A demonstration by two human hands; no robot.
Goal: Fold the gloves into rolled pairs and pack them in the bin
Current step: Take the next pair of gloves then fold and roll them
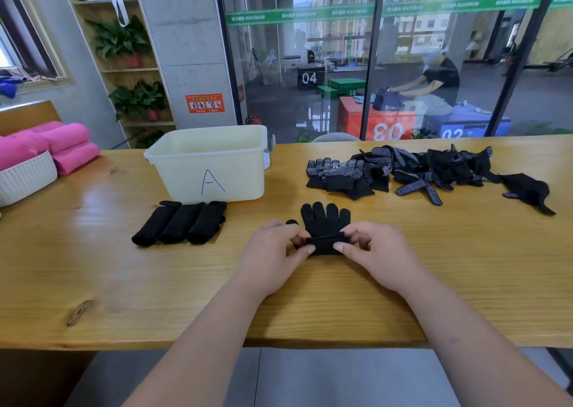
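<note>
Hands: left hand (273, 257), right hand (378, 251) pinch glove (325, 217) roll | bin (192, 171) interior mostly hidden

One bin (210, 171), pale translucent plastic, rectangular, upright, blue "A" on its near wall; far, left of centre. Three rolled pairs (179, 223), black, side by side and touching, just near of the bin. One black glove (325, 220), flat at centre, fingers pointing far, cuff end turned into a tight roll. Heap of loose gloves (403, 168), black with white-dotted palms, far right; one apart at the right end.
</note>
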